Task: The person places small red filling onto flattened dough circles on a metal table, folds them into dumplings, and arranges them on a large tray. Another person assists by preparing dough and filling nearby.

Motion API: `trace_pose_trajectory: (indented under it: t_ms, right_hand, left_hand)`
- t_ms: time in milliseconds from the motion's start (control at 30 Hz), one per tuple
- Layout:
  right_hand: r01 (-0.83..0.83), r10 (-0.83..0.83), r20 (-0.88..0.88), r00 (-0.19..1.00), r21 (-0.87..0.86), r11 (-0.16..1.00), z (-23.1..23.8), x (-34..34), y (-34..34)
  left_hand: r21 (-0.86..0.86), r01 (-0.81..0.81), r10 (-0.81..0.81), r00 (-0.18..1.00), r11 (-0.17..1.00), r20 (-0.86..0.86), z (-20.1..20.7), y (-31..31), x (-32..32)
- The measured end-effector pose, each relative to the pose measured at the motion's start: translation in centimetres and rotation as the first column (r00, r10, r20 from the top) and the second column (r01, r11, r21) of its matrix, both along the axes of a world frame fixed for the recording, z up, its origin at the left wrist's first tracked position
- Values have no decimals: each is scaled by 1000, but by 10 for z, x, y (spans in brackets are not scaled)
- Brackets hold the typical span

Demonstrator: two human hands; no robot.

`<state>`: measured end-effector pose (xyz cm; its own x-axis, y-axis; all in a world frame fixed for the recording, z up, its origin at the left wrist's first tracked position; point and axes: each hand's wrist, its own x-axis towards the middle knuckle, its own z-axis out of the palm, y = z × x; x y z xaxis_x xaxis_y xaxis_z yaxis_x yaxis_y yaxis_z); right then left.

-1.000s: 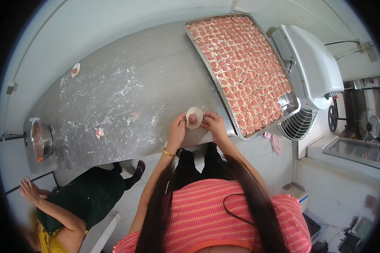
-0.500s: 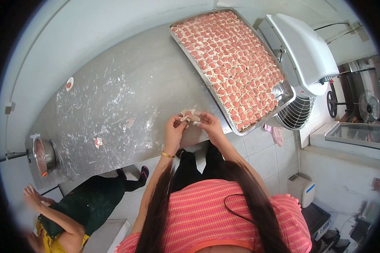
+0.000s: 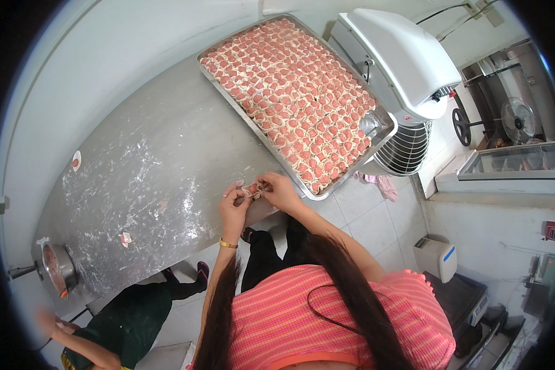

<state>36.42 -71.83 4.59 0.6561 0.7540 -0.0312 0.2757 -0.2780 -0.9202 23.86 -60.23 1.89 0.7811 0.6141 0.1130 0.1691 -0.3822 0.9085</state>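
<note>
Over the near edge of the steel table, a small dumpling of pale dough with pink filling is pinched between my two hands. My left hand grips its left side with thumb and fingers. On its right side, the curled fingers of my right hand press the dough edge. Just beyond my right hand lies a large metal tray, covered with rows of similar open-topped dumplings. Its near right corner shows bare metal. My fingers partly hide the dumpling.
The floury steel table holds two stray filled wrappers, one far left and one nearer. A metal bowl of pink filling stands at the left end. Nearby is a co-worker in a dark apron. A white mixer stands right.
The whole view has shifted, so the tray and mixer appear further left. The wrapper, spread wider before, now looks more gathered around its filling between my fingers.
</note>
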Motion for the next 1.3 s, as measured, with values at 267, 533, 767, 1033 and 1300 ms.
trace_pose_trajectory:
  t_ms: [267,533,767,1033,1300]
  right_hand:
    - [-118,120,196,973,-23,993,0,15,4]
    - [-183,187,299,936,-44,982,-4,18,7]
    - [-105,156,237,959,-213,971,11,15,1]
    - [-184,228,349,909,-154,971,16,15,8]
    - [-141,148,296,944,-44,989,14,16,2]
  left_hand:
    - [-175,-84,57,987,981,-153,13,-8,10]
    - [-201,33,-68,983,979,-170,26,-8,13]
    - [-112,42,-63,981,993,-183,28,-7,16]
    - [35,-21,24,995,999,-95,22,-1,13]
    - [-222,-30,3,992,975,-122,16,-8,21]
